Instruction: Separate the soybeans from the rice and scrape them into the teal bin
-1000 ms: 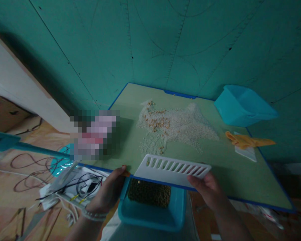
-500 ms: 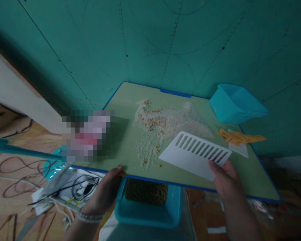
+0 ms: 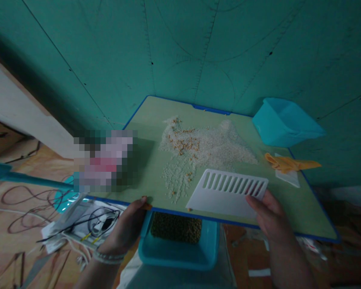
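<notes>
My right hand (image 3: 272,212) grips a flat white slotted scraper (image 3: 225,196) by its right end. The scraper's lower edge is close to the front of the pale green tabletop (image 3: 144,168). Beyond it spread white grains (image 3: 216,146), like rice, with yellow kernels (image 3: 183,144) mixed in at the left. A few loose kernels lie nearer the front edge. My left hand (image 3: 132,220) clasps that edge, thumb on top and the other fingers hidden. Under the edge, a blue tub (image 3: 180,261) holds dark and tan pellet-like grains (image 3: 176,228).
At the back right stands a turquoise container (image 3: 284,124). An orange cloth (image 3: 289,163) lies over a white piece near the right edge. A pixelated pinkish item (image 3: 108,160) sits at the left. Cables and a white box (image 3: 90,220) are down on the left.
My right hand has drawn the scraper toward the front edge and slightly left, levelling it. A kernel now sits at its lower left corner. The left hand has stayed put.
</notes>
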Available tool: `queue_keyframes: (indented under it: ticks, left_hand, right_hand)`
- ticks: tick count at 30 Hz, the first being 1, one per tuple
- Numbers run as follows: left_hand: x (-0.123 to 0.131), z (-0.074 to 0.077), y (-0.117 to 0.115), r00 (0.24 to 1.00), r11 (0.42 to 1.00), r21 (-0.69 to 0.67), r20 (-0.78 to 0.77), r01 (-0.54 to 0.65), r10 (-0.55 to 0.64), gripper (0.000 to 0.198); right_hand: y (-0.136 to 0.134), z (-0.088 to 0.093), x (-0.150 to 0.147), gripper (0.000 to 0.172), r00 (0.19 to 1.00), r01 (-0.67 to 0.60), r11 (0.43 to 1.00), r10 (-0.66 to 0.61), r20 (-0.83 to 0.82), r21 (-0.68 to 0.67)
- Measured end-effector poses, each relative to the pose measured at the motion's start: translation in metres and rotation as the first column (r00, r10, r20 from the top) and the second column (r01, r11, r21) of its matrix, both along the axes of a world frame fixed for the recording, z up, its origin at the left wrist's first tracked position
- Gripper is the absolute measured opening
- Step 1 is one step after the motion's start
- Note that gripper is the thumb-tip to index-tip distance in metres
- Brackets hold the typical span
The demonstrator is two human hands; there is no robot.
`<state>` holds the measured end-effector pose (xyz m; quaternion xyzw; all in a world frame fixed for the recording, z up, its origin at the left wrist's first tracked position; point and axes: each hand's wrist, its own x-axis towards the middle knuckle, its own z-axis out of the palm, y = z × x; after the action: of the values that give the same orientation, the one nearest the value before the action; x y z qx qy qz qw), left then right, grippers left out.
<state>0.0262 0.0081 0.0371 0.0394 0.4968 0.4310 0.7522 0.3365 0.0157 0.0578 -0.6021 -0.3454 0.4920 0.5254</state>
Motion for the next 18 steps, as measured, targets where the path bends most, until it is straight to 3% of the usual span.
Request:
queue_keyframes:
  ticks: [5, 10, 14, 18]
  left_hand:
    - [0.002, 0.0, 0.001, 0.996, 0.996, 0.024, -0.012, -0.086, 0.086, 0.013]
    - [0.001, 0.0, 0.0, 0.999, 0.999, -0.009, -0.017, -0.039, 0.039, 0.019]
    - [0.001, -0.001, 0.001, 0.999, 0.999, -0.001, -0.022, -0.039, 0.039, 0.014]
    - [0.002, -0.003, 0.0, 0.998, 0.998, 0.034, -0.036, -0.055, 0.056, 0.016]
  right_hand:
    - [-0.003, -0.003, -0.001, 0.032, 0.999, -0.031, 0.999, 0.032, 0.017, -0.023]
    - [-0.006, -0.004, 0.001, 0.029, 0.998, -0.058, 0.998, 0.058, 0.003, -0.026]
    - [-0.001, -0.005, -0.005, 0.026, 0.996, 0.01, 1.0, -0.008, -0.087, 0.014]
    - [0.011, -0.005, -0.018, 0.033, 0.972, 0.116, 0.993, -0.109, -0.206, 0.02]
